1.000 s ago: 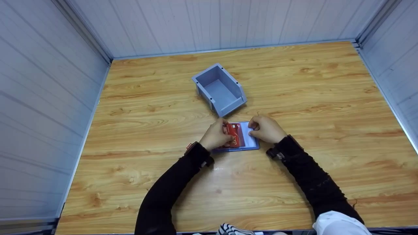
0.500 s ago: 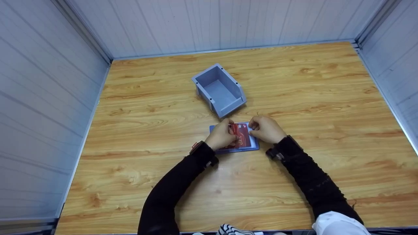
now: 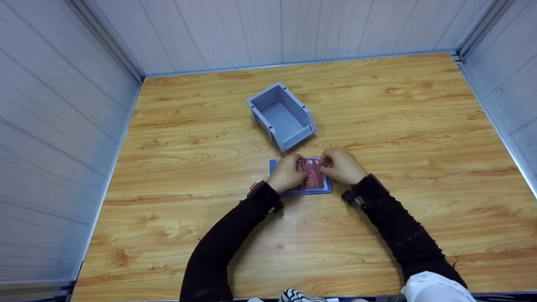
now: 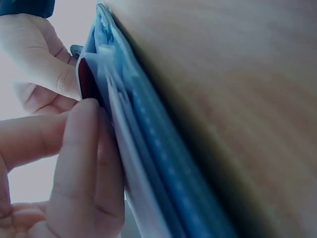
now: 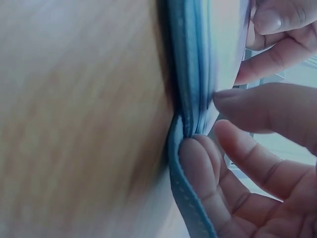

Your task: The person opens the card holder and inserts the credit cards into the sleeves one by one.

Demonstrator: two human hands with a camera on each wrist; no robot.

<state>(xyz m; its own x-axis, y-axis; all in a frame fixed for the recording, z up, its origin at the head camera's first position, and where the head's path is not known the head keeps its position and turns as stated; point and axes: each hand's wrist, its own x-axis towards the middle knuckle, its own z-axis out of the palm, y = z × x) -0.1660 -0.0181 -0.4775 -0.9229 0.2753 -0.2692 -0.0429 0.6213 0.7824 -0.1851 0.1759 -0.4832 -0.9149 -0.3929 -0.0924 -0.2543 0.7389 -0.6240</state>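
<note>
A blue card holder (image 3: 273,163) with clear sleeves lies open on the wooden table. A red card (image 3: 313,174) marked VIP is mostly inside its top right-hand sleeve. My left hand (image 3: 286,174) pinches the card's left end; the fingers cover that end. At the holder's right edge, my right hand (image 3: 343,166) pinches the sleeve. The right wrist view has the right thumb (image 5: 267,106) against the sleeve edges, with other fingers tucked by the stitched cover (image 5: 185,193). Seen edge-on in the left wrist view, the dark red card (image 4: 89,82) shows beside the left fingertips (image 4: 81,116).
A grey plastic bin (image 3: 282,121) stands just beyond the card holder, its low front towards me. Pale panels (image 3: 235,33) wall the table (image 3: 398,113) at the back and on both sides.
My left hand has moved right, sliding the red card further into the sleeve towards its right edge. More of the holder's blue left side shows. The right hand has stayed in place.
</note>
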